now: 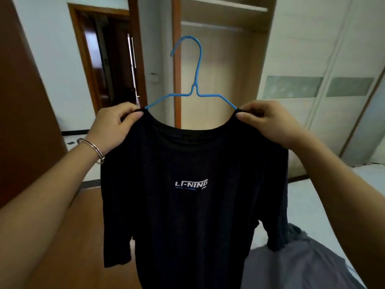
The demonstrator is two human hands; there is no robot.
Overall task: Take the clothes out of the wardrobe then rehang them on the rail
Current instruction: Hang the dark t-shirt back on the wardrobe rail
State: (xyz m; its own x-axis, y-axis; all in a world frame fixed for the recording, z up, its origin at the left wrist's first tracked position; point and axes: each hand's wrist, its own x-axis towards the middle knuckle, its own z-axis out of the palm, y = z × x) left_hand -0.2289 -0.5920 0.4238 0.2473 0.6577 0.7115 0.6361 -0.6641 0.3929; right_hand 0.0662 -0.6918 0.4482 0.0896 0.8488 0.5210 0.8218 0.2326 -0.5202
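A black T-shirt (191, 215) with a white chest logo hangs in front of me on a blue wire hanger (195, 80). My left hand (113, 128) pinches the shirt's left shoulder at the collar, over the hanger's arm. My right hand (268, 122) pinches the right shoulder the same way. The hanger's hook points up, free of any rail. Behind it stands the open wardrobe (218, 69), with a pale rail (212, 26) across its top and no clothes showing inside.
A bed with white sheet (325, 205) and grey fabric (302, 268) lies at lower right. Sliding wardrobe doors (323, 59) fill the right wall. A dark brown door (25, 101) stands at left, an open doorway (108, 65) beyond. Wooden floor (83, 236) lies below.
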